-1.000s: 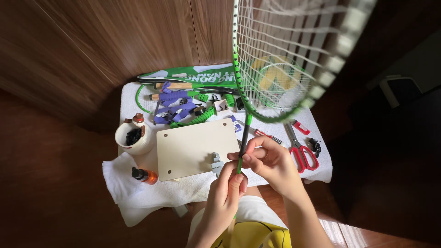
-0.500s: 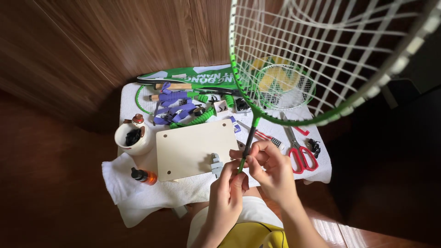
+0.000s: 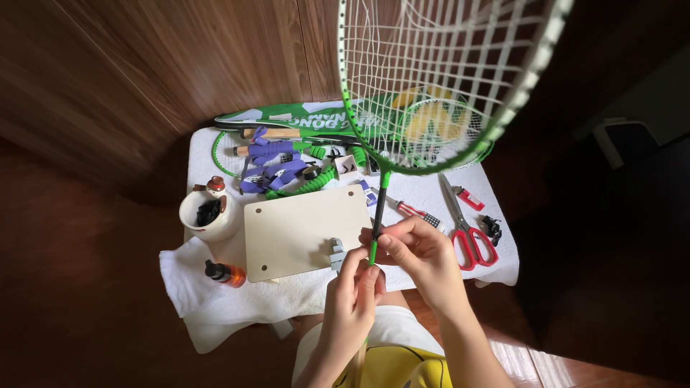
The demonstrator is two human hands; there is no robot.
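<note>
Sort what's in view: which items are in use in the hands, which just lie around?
In use:
- green-framed badminton racket with white strings
- left hand, right hand, both pinching its shaft

Lying about:
- pale wooden board
- red-handled scissors
- white cup
- small orange bottle
- purple straps

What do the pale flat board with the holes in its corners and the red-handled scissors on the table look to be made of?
The pale flat board looks like light wood or plywood with a matte, unvarnished face: even beige, no shine, small corner holes. The red-handled scissors appear to have bare steel blades, grey with a dull gleam, and glossy red handles that look like moulded plastic. Both lie on a white cloth that reads as soft towelling.
</note>
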